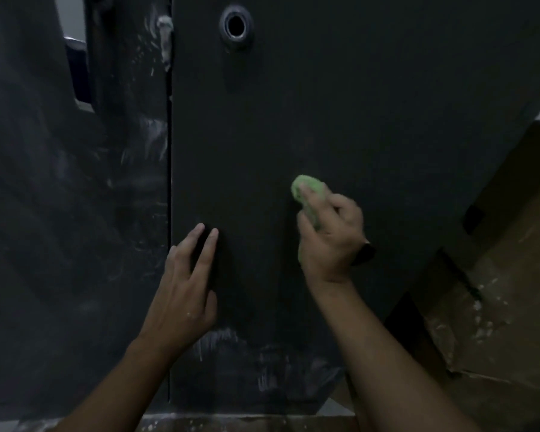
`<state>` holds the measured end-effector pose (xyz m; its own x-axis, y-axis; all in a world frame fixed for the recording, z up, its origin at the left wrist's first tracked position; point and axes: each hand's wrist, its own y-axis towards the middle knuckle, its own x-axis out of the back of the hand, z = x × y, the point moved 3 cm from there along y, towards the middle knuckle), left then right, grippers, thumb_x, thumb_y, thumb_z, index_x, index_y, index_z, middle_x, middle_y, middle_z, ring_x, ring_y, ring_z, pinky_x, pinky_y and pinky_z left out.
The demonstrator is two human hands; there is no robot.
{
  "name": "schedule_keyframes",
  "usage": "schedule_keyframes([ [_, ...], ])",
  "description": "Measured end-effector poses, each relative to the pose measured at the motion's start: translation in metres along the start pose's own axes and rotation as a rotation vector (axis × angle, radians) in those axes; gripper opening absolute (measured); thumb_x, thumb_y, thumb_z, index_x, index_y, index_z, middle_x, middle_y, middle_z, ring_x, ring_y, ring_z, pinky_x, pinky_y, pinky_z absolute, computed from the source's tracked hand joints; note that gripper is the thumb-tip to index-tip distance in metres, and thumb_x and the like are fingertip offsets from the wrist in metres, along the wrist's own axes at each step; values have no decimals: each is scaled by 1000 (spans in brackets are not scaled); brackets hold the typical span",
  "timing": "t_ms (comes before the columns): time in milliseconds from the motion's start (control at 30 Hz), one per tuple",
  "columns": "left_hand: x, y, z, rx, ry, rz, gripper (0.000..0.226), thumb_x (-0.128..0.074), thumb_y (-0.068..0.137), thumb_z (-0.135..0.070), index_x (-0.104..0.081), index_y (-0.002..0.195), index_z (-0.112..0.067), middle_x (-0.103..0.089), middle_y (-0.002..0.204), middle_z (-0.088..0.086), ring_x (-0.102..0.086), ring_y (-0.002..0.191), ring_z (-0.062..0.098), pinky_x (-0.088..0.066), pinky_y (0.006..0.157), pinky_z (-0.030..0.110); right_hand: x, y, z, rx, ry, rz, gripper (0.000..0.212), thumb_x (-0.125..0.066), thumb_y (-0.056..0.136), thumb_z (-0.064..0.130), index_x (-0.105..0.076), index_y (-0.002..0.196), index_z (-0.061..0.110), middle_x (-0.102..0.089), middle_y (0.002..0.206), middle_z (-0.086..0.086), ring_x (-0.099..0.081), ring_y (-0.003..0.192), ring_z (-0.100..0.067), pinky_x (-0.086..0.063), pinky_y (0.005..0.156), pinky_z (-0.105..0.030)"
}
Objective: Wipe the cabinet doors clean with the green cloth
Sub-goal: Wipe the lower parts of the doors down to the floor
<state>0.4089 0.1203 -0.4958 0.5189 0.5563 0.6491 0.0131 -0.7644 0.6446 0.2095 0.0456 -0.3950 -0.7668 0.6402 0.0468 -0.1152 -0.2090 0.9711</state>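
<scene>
**Head view**

- Right door [325,104]: a dark matt panel that fills the middle of the view, with an even surface across its centre.
- Round hole [236,26]: grey-rimmed, set in the right door near its top edge, toward the left side.
- White smears [219,338]: chalky streaks along the bottom edge of the right door.
- Left door [60,229]: a dark panel streaked with whitish marks, thickest along its right edge.
- Gap [169,213]: a narrow black vertical line between the two doors.
- White lump [166,35]: stuck at the top of the gap.
- Green cloth [309,190]: bunched into a small wad against the face of the right door, about mid-height and right of its centre. Its upper end shows past the fingers; the hand covers the rest.
- Right hand [331,241]: fingers curled round the green cloth, one finger laid along it, pressing it to the door. The hand is slightly blurred.
- Dark band [363,254]: at the right wrist.
- Left hand [184,288]: fingers straight and slightly spread, palm flat on the right door just beside its left edge. It sits lower than the cloth, holds nothing, and is apart from the right hand.
- Cardboard [496,291]: a brown sheet speckled with white, beyond the right edge of the right door.
</scene>
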Motion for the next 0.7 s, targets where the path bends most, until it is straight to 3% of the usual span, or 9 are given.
schedule_keyframes([
  [133,-1,2,-2,9,1,-28,90,-54,73,-8,-22,157,-10,-9,162,10,-18,146,32,-27,114,63,-9,-8,19,425,-32,393,30,-74,86,5,-80,108,24,-71,98,-1,-54,77,-18,-50,67,-36],
  [200,-1,3,-2,18,-1,-29,91,-53,72,-8,-22,157,-12,-11,162,10,-21,145,34,-26,115,63,-3,1,17,539,-63,505,24,-72,91,11,-78,110,25,-71,101,-1,-52,73,-22,-49,66,-37],
  [267,-1,3,-3,19,-6,-27,91,-53,72,-9,-22,157,-12,-12,161,10,-22,144,34,-27,114,63,12,27,3,404,-66,397,14,-74,91,17,-80,103,22,-70,94,-6,-59,75,-30,-50,69,-38],
  [333,1,2,-3,13,-7,-29,91,-54,72,-9,-22,157,-12,-13,160,10,-22,143,32,-27,114,60,36,68,-12,160,-87,131,19,-75,87,15,-77,105,22,-61,90,-5,-60,78,-36,-49,72,-35],
  [400,4,3,-3,0,-6,-27,93,-56,71,-9,-23,157,-13,-15,159,9,-23,142,30,-24,115,57,58,111,-20,-36,-153,-128,39,-71,82,7,-69,120,19,-49,99,-1,-59,86,-28,-44,79,-19],
  [467,9,4,-2,-10,-1,-15,94,-57,69,-8,-23,157,-14,-19,158,8,-24,142,28,-20,116,57,59,143,-16,-217,-122,-179,41,-70,84,4,-69,122,18,-46,107,5,-56,94,-8,-41,84,-6],
  [500,11,6,-1,-14,0,-14,94,-57,68,-8,-25,157,-14,-22,156,9,-26,142,27,-19,116,57,52,152,-9,-222,-94,-186,41,-70,83,3,-70,121,18,-45,106,10,-55,94,-5,-40,86,-3],
  [567,16,8,0,-15,-15,-13,94,-56,68,-8,-25,156,-14,-26,154,8,-29,140,26,-17,116,56,34,155,11,-97,-92,-168,45,-71,77,4,-72,118,21,-46,99,15,-57,91,-15,-38,85,-4],
  [700,21,11,4,21,-80,-53,93,-55,72,-7,-20,158,-16,-13,161,3,-20,147,20,-14,119,52,-9,124,44,216,-55,42,51,-74,73,2,-70,117,27,-58,96,4,-52,86,-17,-46,80,-24],
])
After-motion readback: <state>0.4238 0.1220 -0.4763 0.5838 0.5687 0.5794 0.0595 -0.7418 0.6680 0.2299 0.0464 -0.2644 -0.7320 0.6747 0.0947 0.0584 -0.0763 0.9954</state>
